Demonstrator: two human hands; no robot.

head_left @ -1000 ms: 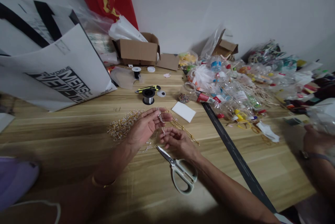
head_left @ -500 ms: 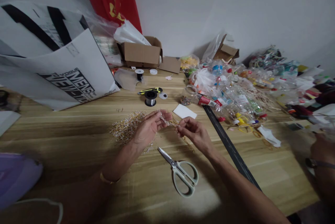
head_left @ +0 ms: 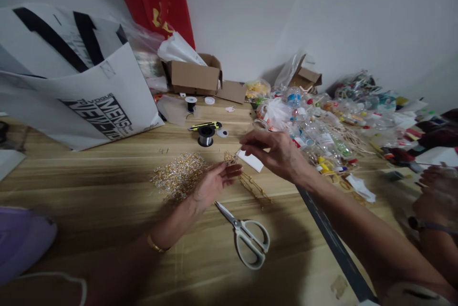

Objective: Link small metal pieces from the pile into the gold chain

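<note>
My left hand (head_left: 211,184), palm turned up, holds a beaded wire strand (head_left: 231,158) between its thumb and fingers. Up and to the right, my right hand (head_left: 275,151) is closed in a pinch; what lies between its fingertips is too thin to make out. Gold beaded strands (head_left: 252,185) rest on the wooden table just right of my left hand. A heap of clear and gold beads (head_left: 179,173) lies to the left of it. Scissors (head_left: 243,236) with pale handles are nearer to me, pointing up and left. Partly behind my right hand is a white card (head_left: 253,163).
Behind the hands sit a wire spool (head_left: 205,136), a yellow-black utility knife (head_left: 203,126) and a cardboard box (head_left: 195,76). A large paper bag (head_left: 82,100) stands left. Piled plastic bottles (head_left: 322,129) fill the right side. Another person's hands (head_left: 438,191) are at far right.
My right hand has risen up and to the right, away from my left hand, and now covers the jar of beads. My left hand has shifted slightly down and right.
</note>
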